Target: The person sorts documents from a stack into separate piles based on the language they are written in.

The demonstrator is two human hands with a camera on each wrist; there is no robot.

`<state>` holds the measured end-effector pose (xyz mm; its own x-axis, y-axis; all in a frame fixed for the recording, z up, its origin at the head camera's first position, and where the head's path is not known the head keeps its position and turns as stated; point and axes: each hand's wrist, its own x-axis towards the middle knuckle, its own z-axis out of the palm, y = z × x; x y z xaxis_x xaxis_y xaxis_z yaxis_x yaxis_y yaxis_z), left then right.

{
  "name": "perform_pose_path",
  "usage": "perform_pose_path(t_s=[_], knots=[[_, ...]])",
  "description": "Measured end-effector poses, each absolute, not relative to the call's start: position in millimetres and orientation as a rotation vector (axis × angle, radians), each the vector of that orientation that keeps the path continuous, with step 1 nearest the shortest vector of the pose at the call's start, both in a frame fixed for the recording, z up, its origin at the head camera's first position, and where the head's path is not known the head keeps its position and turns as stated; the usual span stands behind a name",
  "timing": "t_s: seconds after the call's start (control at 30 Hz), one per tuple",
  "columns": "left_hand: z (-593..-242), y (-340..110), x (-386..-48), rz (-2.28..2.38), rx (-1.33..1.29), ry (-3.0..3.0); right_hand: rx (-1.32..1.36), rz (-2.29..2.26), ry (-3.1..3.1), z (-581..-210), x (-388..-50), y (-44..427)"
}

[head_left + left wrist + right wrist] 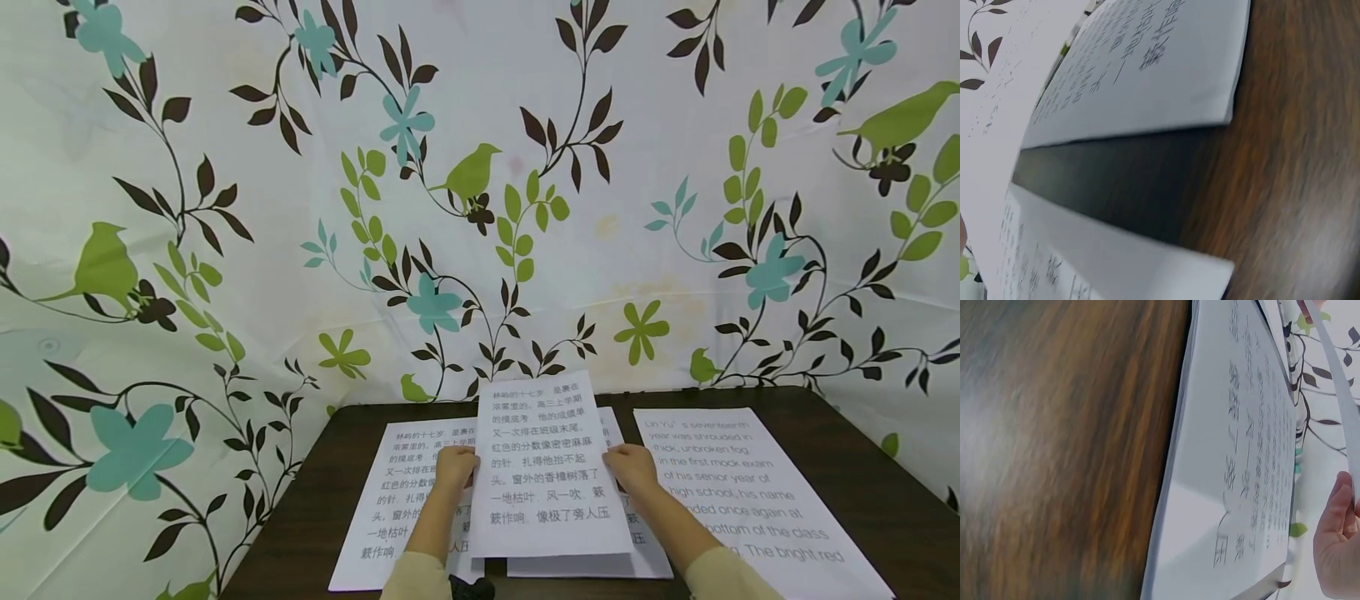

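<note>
A sheet of paper (551,483) printed with Chinese text is held up off the table between both hands, its face toward me. My left hand (454,468) grips its left edge and my right hand (632,468) its right edge. In the right wrist view, the thumb and fingers of the right hand (1338,544) pinch the sheet's edge (1342,394). Behind and below it lies a paper stack (585,569) with similar print, partly hidden by the raised sheet. Another Chinese-text stack (408,492) lies to the left, partly covered by the left hand and forearm.
On the right lies a stack of paper with large English text (757,508), partly covered by the right forearm. All of it rests on a dark wooden table (300,500). Behind the table hangs a patterned cloth (487,250) with leaves, flowers and birds.
</note>
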<state>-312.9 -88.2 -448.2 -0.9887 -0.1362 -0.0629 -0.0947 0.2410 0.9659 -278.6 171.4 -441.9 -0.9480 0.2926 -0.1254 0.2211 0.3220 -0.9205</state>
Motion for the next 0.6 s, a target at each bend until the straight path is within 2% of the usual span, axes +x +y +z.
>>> perform_pose_path(t_s=[0.6], knots=[[-438,-131,-311,-1.773,0.326,-2.460,-0.435,1.839,-2.419,-428,-284,124]])
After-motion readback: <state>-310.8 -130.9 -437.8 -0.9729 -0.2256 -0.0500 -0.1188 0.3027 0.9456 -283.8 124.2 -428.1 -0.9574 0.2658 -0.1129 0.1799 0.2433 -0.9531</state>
